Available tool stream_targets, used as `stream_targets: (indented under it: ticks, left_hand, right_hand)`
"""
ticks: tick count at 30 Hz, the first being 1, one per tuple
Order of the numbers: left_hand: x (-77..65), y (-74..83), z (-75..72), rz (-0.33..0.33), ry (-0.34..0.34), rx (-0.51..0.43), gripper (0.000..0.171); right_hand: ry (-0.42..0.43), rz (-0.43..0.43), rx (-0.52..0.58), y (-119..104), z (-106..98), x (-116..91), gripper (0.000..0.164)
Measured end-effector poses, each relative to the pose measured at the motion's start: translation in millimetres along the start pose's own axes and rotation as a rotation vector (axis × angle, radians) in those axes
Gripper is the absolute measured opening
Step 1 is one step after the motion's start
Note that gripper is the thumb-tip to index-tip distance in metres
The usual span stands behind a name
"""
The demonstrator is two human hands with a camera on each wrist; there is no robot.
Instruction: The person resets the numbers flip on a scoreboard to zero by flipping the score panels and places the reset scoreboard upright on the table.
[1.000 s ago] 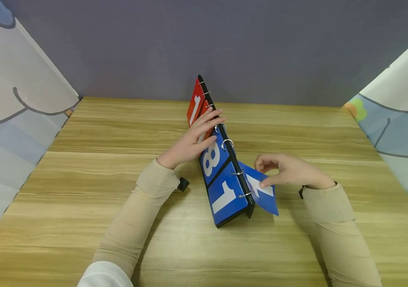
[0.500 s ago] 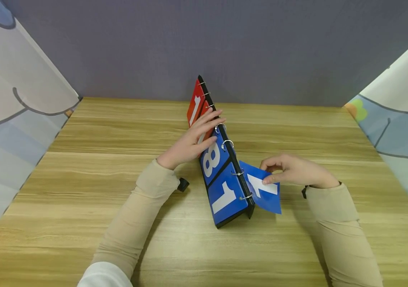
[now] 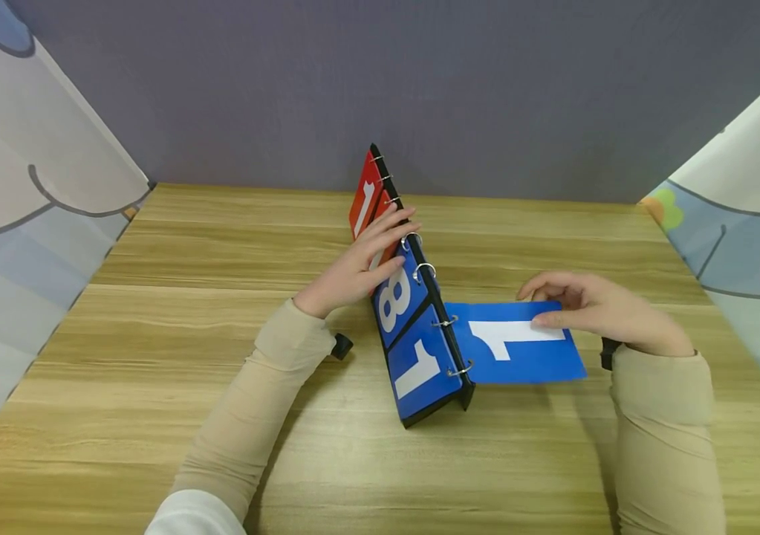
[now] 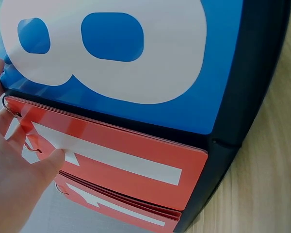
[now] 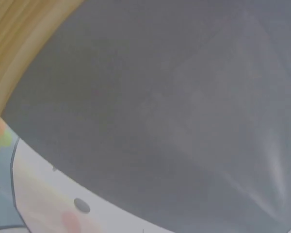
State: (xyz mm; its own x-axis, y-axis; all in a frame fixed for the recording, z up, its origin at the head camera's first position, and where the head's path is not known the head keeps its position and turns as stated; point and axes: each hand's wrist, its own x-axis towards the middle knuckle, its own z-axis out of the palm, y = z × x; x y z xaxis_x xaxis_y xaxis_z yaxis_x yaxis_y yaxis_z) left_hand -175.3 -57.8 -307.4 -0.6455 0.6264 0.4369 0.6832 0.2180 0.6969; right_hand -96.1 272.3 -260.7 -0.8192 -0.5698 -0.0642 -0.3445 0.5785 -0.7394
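On table [image 3: 119,386], tented black scoreboard [image 3: 409,323], left hand [image 3: 354,269] spread, right hand [image 3: 600,306] pinching white-numbered blue card [image 3: 523,364]

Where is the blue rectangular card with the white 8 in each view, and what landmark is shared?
Head: near the centre, the blue rectangular card with the white 8, partly covered by the left hand.
Left wrist: the card, large, at the top, cut off.
Right wrist: not in it.
Shared landmark: pale wooden tabletop, lower part of head, right side of left wrist, upper left of right wrist.
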Motion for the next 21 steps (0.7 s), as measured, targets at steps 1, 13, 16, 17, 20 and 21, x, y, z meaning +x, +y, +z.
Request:
stream_targets:
  ticks: [1,13,16,17,20,21]
  left_hand:
    - [-0.1,0.2,-0.2,-0.004,0.000,-0.002,0.047]
    - [-0.5,-2.1,-1.5,-0.006,0.006,0.002,0.047]
    - [-0.6,-1.8,-1.8,-0.012,0.006,0.007,0.047]
    - [-0.7,-1.7,-1.9,-0.014,0.005,0.010,0.047]
    - [-1.0,-1.7,-2.2,-0.017,0.004,0.017,0.047]
    - [-1.0,-1.9,-2.3,-0.016,0.003,0.019,0.047]
  right_hand:
    - [0.037,0.018,0.002,-0.4,-2.4,-3.2,0.025]
    - [0.063,-0.567,0.852,-12.6,-7.2,-17.2,0.056]
    - [0.006,-0.695,0.973,-22.2,-1.8,-16.9,0.065]
    - [0.008,-0.710,1.000,-25.1,-0.1,-17.8,0.068]
    - [0.065,-0.732,1.033,-35.1,7.5,-22.1,0.077]
    - [0.093,-0.739,1.035,-38.7,10.7,-23.7,0.080]
